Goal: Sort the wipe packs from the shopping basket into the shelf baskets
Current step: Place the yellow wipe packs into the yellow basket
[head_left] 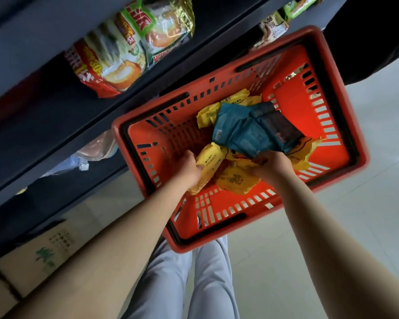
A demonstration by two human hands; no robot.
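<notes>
A red shopping basket [346, 125] stands on the floor by the shelves. Inside lie several yellow wipe packs and a few teal wipe packs [242, 132] piled on top of them. My left hand [189, 169] reaches into the basket and grips a yellow wipe pack [209, 164] at the near left. My right hand [272, 164] is in the middle of the pile, fingers curled on the lower edge of a teal pack, above another yellow pack [237, 178]. The fingertips of the right hand are hidden.
Dark blue shelves [83, 125] run along the left, with bagged snacks [134, 44] on the upper level and clear-wrapped packs [88, 155] lower down. A cardboard box [39, 256] sits at the bottom left. Pale tiled floor [274, 261] spreads on the right, with my legs below.
</notes>
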